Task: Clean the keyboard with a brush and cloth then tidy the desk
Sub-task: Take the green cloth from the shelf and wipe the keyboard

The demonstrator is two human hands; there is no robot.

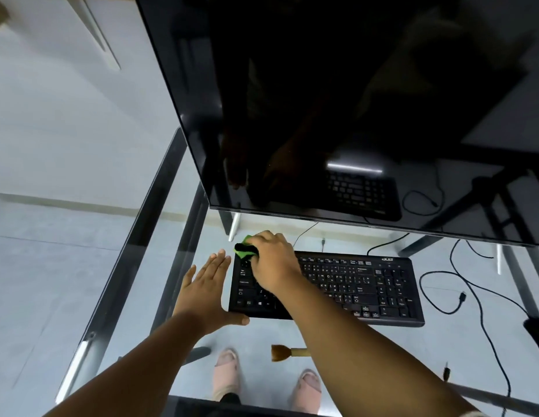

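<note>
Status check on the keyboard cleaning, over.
Right hand grips green cloth on keyboard top-left corner. Left hand flat, bracing its left edge. Brush idle on desk. Nothing in the way.

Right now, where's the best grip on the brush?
Grip the brush by its pale wooden handle, coming from above. It lies flat on the glass desk, bristles pointing left, handle running right under the right forearm, which hides most of it.

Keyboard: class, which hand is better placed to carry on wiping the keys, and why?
The right hand. It already holds the green cloth against the left end of the keyboard. The left hand lies flat at the keyboard's left edge, steadying it.
</note>
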